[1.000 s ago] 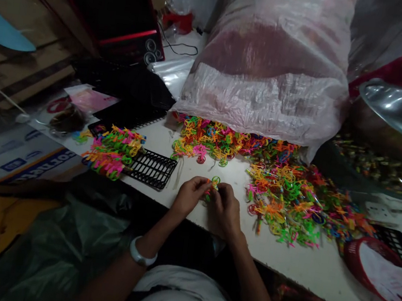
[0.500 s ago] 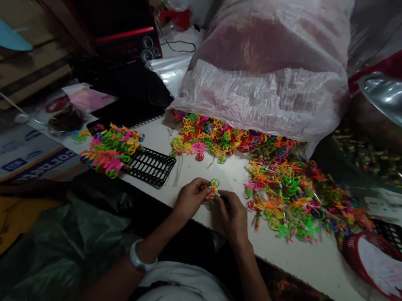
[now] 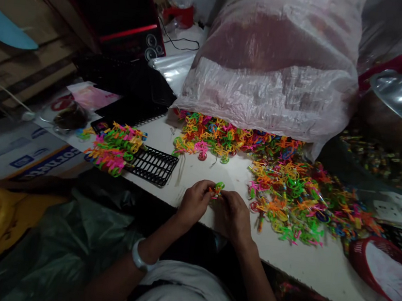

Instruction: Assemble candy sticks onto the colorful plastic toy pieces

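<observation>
A: Grip?
B: Left hand [image 3: 195, 204] pinches a small green-and-orange plastic piece [image 3: 217, 189] at the fingertips. Right hand [image 3: 237, 217] has its fingers at the other side; whether they pinch too, can't tell.
A: Piece's position?
B: Between the hands, over the white flat tabletop [image 3: 300, 263]. Held at both sides probably because it's small and fiddly.
A: Loose multicoloured plastic heap [image 3: 290, 200]?
B: Right of the right hand, likely for short reach. More spill by the big translucent whitish plastic sack [image 3: 266, 92].
A: Left side?
B: Bright bunched plastic pieces [image 3: 115, 149] beside a black plastic grid tray [image 3: 155, 165], apparently kept apart from the heap.
</observation>
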Tool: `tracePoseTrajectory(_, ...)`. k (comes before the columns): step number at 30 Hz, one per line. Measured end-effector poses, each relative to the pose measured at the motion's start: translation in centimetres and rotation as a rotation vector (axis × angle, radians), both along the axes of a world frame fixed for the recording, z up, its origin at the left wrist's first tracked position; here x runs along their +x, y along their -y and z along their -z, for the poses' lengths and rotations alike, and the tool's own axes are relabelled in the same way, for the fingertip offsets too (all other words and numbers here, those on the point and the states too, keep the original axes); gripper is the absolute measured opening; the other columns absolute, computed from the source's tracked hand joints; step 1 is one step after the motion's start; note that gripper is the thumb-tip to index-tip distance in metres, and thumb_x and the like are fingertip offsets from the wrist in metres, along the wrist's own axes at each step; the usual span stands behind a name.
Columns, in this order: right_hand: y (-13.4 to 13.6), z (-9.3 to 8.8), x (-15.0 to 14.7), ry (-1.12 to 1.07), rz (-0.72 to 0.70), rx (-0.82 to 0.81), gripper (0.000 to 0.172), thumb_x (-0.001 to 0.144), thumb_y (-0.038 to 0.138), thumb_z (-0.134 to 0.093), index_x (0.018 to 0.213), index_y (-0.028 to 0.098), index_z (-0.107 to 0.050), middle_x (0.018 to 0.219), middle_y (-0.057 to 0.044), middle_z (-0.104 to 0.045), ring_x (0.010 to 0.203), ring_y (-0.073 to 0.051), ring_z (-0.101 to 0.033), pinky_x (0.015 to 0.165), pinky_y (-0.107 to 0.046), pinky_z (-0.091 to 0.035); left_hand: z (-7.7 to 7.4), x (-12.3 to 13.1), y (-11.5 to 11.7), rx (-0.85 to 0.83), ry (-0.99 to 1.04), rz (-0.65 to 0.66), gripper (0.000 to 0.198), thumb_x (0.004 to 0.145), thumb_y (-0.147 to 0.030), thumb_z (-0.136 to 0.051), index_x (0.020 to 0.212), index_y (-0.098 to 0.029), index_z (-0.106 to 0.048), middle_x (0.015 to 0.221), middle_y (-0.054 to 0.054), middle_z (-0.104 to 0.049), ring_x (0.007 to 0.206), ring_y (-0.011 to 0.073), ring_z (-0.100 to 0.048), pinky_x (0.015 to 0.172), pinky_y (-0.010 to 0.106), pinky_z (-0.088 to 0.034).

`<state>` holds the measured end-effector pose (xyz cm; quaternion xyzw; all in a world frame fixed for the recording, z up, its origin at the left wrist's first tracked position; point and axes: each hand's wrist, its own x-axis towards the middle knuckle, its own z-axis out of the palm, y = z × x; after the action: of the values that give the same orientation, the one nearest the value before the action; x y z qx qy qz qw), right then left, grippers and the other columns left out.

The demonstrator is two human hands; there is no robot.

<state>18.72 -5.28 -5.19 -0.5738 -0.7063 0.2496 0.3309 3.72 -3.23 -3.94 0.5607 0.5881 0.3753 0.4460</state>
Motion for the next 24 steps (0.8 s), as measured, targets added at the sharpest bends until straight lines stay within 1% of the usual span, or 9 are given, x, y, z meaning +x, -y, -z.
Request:
tracePoseTrajectory(2, -0.1, 0.1, 0.5, -0.033, -0.035, -0.002, 0.02, 0.091, 0.027, -0.046, 0.1, 0.02, -0.063, 0.088, -0.007, -0.066, 0.082, -0.019, -0.061, 0.075, -0.032, -0.049, -0.1, -0.3, -0.2, -0.041, 0.044, 0.038, 0.018, 0.075, -0.013, -0.056, 0.089, -0.02, -0.065, 0.086, 0.001, -0.068, 0.083, 0.0153, -0.063, 0.077, 0.026, -0.049)
tracePoseTrajectory(7, -0.1, 0.4, 1.4, -0.169, -0.17, -0.154, 0.019, 0.091, 0.031, -0.048, 0.09, 0.021, -0.064, 0.083, -0.004, -0.067, 0.076, -0.017, -0.061, 0.067, -0.028, -0.049, 0.6, -0.7, -0.2, -0.214, 0.168, 0.143, 0.013, 0.073, -0.016, -0.058, 0.084, -0.018, -0.065, 0.079, 0.0, -0.068, 0.077, 0.0142, -0.063, 0.073, 0.025, -0.049)
tracePoseTrajectory(11, 0.3, -0.4, 2.6, -0.094, -0.15, -0.186, 0.02, 0.091, 0.034, -0.047, 0.092, 0.022, -0.064, 0.083, -0.004, -0.067, 0.074, -0.017, -0.061, 0.065, -0.027, -0.049, 0.7, -1.0, -1.0, -0.246, 0.21, 0.3, 0.015, 0.076, -0.021, -0.058, 0.089, -0.017, -0.064, 0.085, 0.002, -0.068, 0.083, 0.0154, -0.063, 0.077, 0.027, -0.05)
tracePoseTrajectory(13, 0.4, -1.6, 4.6, 0.007, -0.04, -0.119, 0.02, 0.09, 0.034, -0.048, 0.095, 0.022, -0.063, 0.087, -0.005, -0.067, 0.076, -0.018, -0.061, 0.067, -0.03, -0.049, 0.3, -1.3, -2.4, -0.157, 0.221, 0.336, 0.026, 0.08, -0.026, -0.057, 0.104, -0.017, -0.062, 0.098, 0.006, -0.067, 0.092, 0.0168, -0.062, 0.082, 0.029, -0.05)
tracePoseTrajectory(15, 0.3, -3.1, 7.3, 0.172, 0.198, 0.044, 0.02, 0.088, 0.033, -0.05, 0.096, 0.021, -0.063, 0.092, -0.008, -0.067, 0.082, -0.022, -0.061, 0.075, -0.036, -0.048, -0.2, -1.5, -4.4, 0.041, 0.113, 0.266, 0.038, 0.084, -0.029, -0.054, 0.121, -0.019, -0.053, 0.118, 0.01, -0.06, 0.107, 0.0187, -0.057, 0.091, 0.032, -0.047)
tracePoseTrajectory(17, -0.4, -4.4, 9.7, 0.388, 0.491, 0.234, 0.021, 0.084, 0.03, -0.054, 0.097, 0.018, -0.064, 0.102, -0.013, -0.065, 0.096, -0.029, -0.058, 0.086, -0.047, -0.043, -0.5, -1.4, -6.7, 0.253, -0.143, 0.15, 0.044, 0.086, -0.028, -0.054, 0.129, -0.022, -0.049, 0.133, 0.012, -0.049, 0.123, 0.0216, -0.046, 0.101, 0.038, -0.04)
tracePoseTrajectory(19, -1.8, -5.0, 10.7, 0.532, 0.676, 0.365, 0.029, 0.08, 0.026, -0.057, 0.106, 0.013, -0.063, 0.113, -0.018, -0.061, 0.108, -0.034, -0.052, 0.092, -0.053, -0.037, -0.4, -0.6, -8.7, 0.37, -0.43, 0.092, 0.046, 0.084, -0.026, -0.057, 0.129, -0.023, -0.049, 0.142, 0.012, -0.04, 0.133, 0.0262, -0.033, 0.109, 0.046, -0.028)
tracePoseTrajectory(21, -3.9, -4.5, 9.9, 0.567, 0.661, 0.406, 0.036, 0.079, 0.023, -0.056, 0.114, 0.011, -0.059, 0.119, -0.02, -0.057, 0.11, -0.034, -0.05, 0.093, -0.051, -0.037, 0.2, 0.8, -10.0, 0.419, -0.645, 0.138, 0.051, 0.082, -0.024, -0.062, 0.131, -0.027, -0.048, 0.149, 0.012, -0.03, 0.139, 0.0301, -0.022, 0.11, 0.053, -0.021)
tracePoseTrajectory(24, -8.1, -2.4, 6.7, 0.587, 0.405, 0.304, 0.031, 0.082, 0.014, -0.049, 0.111, 0.016, -0.061, 0.118, -0.015, -0.059, 0.107, -0.028, -0.051, 0.09, -0.044, -0.039, 1.6, 2.8, -10.4, 0.44, -0.81, 0.219, 0.06, 0.078, -0.028, -0.067, 0.133, -0.033, -0.045, 0.153, 0.01, -0.023, 0.141, 0.0328, -0.014, 0.108, 0.06, -0.017)
